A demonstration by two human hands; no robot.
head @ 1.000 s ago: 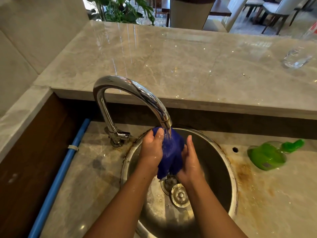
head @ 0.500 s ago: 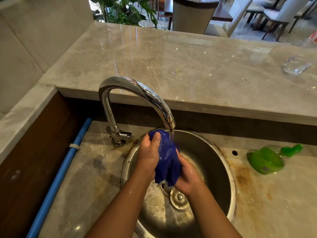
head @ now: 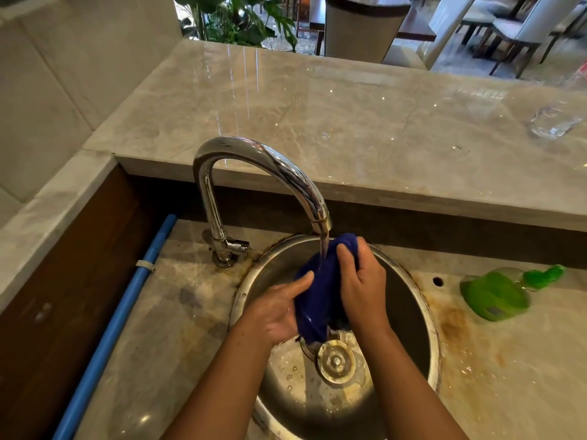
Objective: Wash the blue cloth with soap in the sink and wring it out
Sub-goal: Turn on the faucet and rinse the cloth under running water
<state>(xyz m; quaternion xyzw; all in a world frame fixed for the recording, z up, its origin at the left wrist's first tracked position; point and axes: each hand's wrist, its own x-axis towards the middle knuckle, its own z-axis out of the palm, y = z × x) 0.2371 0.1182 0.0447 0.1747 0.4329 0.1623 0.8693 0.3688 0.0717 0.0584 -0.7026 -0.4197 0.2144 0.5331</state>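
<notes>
A wet, bunched blue cloth (head: pixel 317 293) hangs over the round steel sink (head: pixel 416 312), under water running from the chrome faucet (head: pixel 263 160). My left hand (head: pixel 276 309) holds its lower left side, thumb pressed against the cloth. My right hand (head: pixel 359 281) grips the upper right part, fingers curled over the top near the spout. The cloth's lower end hangs just above the drain plug (head: pixel 335 360). A green soap bottle (head: pixel 495 293) lies on its side on the counter right of the sink.
A blue pipe (head: pixel 127 312) runs along the left of the stained lower counter (head: pixel 178 328). A raised marble ledge (head: pixel 349 128) lies behind the faucet, with a clear glass (head: pixel 552 122) at its far right. Chairs and a plant stand beyond.
My right hand has moved up from the cloth's lower right to grip its top by the spout. My left hand has slid down from the top to the lower left. Water keeps running.
</notes>
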